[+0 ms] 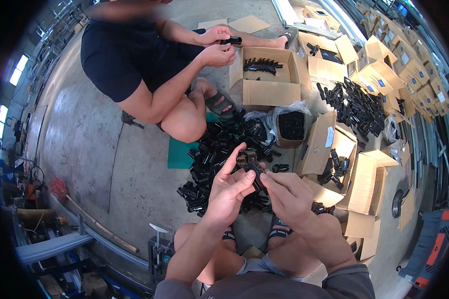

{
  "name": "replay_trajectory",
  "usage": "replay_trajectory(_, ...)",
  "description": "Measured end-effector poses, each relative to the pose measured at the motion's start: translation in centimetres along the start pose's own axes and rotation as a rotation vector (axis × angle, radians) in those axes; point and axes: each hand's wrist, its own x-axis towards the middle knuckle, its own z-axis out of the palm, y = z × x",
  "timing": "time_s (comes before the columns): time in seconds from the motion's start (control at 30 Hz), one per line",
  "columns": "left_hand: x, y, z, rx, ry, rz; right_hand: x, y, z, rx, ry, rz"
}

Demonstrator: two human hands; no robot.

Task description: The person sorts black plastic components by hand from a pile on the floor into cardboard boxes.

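My left hand (229, 194) is closed around a small black part (256, 175), its fingers raised along the far side and its thumb lying across the near side. From the right, my right hand (289, 193) pinches the same part with thumb and fingertips. The part's exact kind cannot be made out, since the fingers cover much of it. Below and beyond both hands spreads a heap of black tubular fittings (204, 162) on the floor, partly over a green sheet (178, 152).
Across from me sits a person (119, 60) holding a black tubular fitting (231, 40). An open carton (272, 93) with a row of fittings stands beside that person. More cartons (366, 182) and a second black heap (351, 107) lie right. A long-handled broom (95, 222) lies left.
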Motion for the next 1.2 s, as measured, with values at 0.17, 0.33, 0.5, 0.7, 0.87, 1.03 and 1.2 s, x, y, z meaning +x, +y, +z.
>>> replay_trajectory(0.17, 0.07, -0.02, -0.05, -0.018, 0.002, 0.006, -0.1, 0.1, -0.01, 0.02, 0.007, 0.024)
replay_trajectory(0.33, 0.09, -0.04, -0.12, -0.029, -0.018, 0.022, -0.21, 0.47, -0.15, 0.041, 0.014, 0.031)
replay_trajectory(0.5, 0.08, 0.07, 0.34, -0.004, -0.013, 0.029, -0.15, -0.01, -0.43, 0.017, 0.014, 0.059)
replay_trajectory(0.7, 0.08, 0.3, 0.43, 0.053, -0.007, 0.019, 0.24, -0.05, -0.63, -0.061, 0.052, -0.012)
replay_trajectory(0.87, -0.13, 0.12, 0.69, 0.095, 0.024, 0.023, -0.02, -0.17, -0.52, -0.066, 0.065, 0.005)
replay_trajectory(1.03, -0.31, 0.18, 0.76, 0.07, 0.028, 0.031, 0.01, -0.39, -0.46, -0.065, 0.064, 0.017)
replay_trajectory(1.2, -0.4, 0.32, 0.79, 0.078, 0.033, 0.024, -0.03, -0.25, -0.59, -0.075, 0.073, 0.015)
